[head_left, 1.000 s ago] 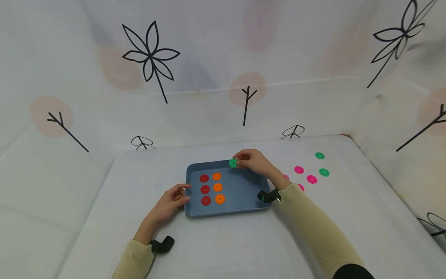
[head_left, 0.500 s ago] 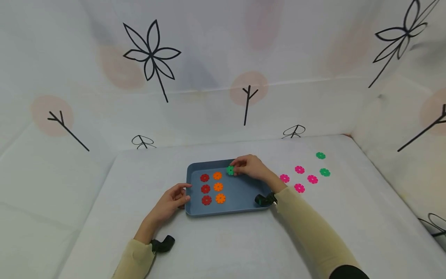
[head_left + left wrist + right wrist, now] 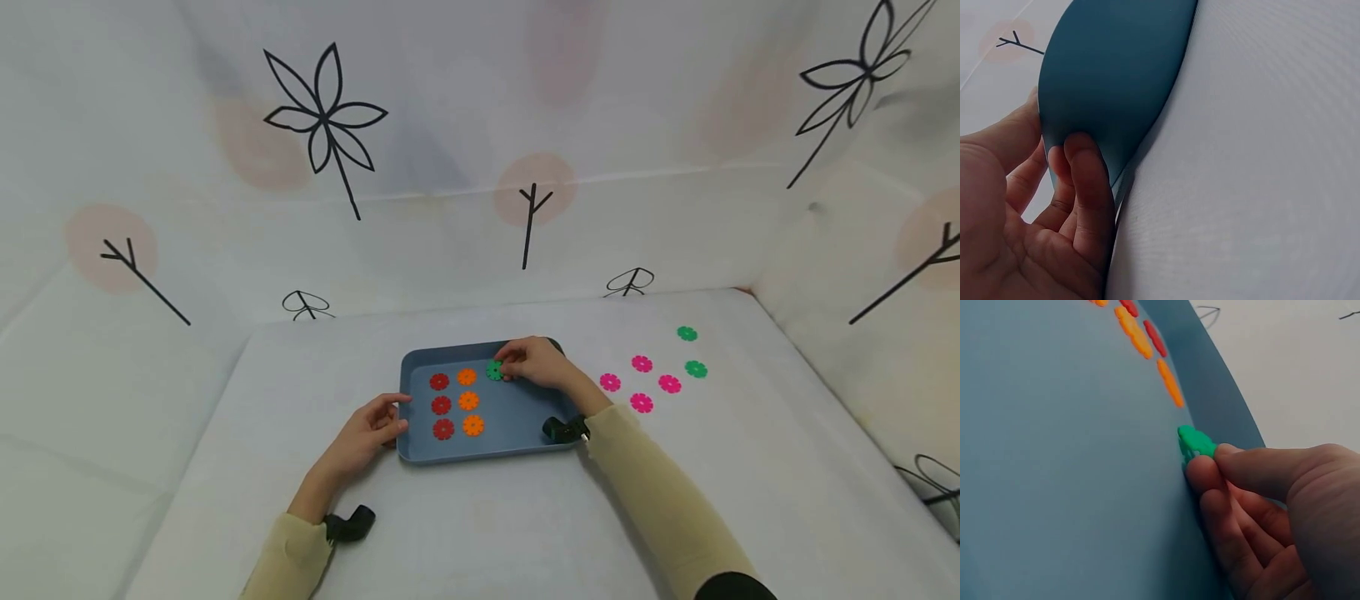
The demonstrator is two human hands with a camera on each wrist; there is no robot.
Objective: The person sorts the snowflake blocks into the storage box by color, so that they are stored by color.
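A blue-grey tray (image 3: 517,425) lies on the white-covered table. My left hand (image 3: 367,433) grips its left side, fingers (image 3: 1088,187) curled against the outer wall in the left wrist view. Over the tray's far part, my right hand (image 3: 536,364) pinches a green flower-shaped disc (image 3: 1196,440) between thumb and fingertips. In the right wrist view that disc is tilted, its lower edge at the tray floor. To its left stand a column of orange flower discs (image 3: 468,401) and a column of red flower discs (image 3: 441,405).
Right of the tray, several pink flower discs (image 3: 670,384) lie on the table (image 3: 480,533). Two more green flower discs (image 3: 696,369) lie beyond them at the far right. A white cloth wall (image 3: 435,250) with drawn plants rises behind the table.
My right hand has come a little left and toward me with the green disc, lowering it beside the far orange disc. My left hand stays on the tray.
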